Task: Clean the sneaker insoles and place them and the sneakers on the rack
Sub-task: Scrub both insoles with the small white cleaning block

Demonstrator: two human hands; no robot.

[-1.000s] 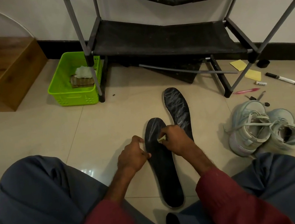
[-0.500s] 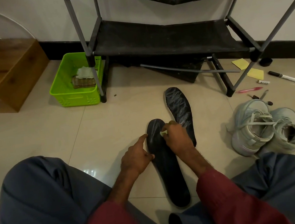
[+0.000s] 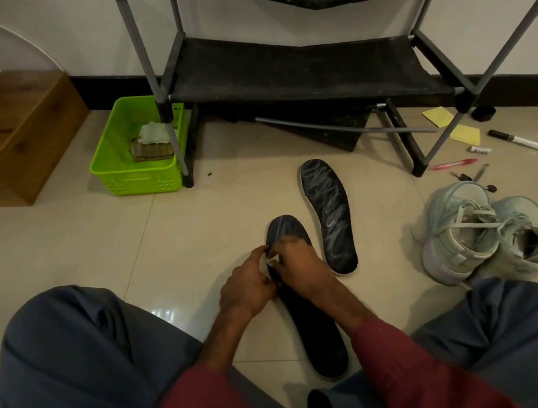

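The fingers (image 3: 284,253) of the right hand (image 3: 300,261) are curled and pinch a small white scrap (image 3: 273,261), pressing it on the toe half of the near insole (image 3: 317,335). The left hand (image 3: 248,286) sits close against the right one, its fingers (image 3: 256,253) curled round the left edge of that insole. The near insole is dark and lies flat on the tiled floor (image 3: 58,240) between the person's knees, heel toward the body, with faint pale streaks at its toe. Just beside it, up and to the right and not touching, lies the far insole (image 3: 329,216), also flat on the floor, dark with a white rim and grey smears across its face; the smears form nothing readable. Further right, the two pale sneakers (image 3: 465,231) rest against each other on the floor with loose laces. Beyond them are keys (image 3: 471,175), a pink pen (image 3: 454,164), a small white tube (image 3: 479,149), a marker (image 3: 518,141) and yellow sticky notes (image 3: 465,134); any print on them is too small to read. The black rack (image 3: 293,69) stands against the wall, its two visible shelves bare and dusty. By its left leg sits a green basket (image 3: 125,175) holding a white cloth (image 3: 154,133).
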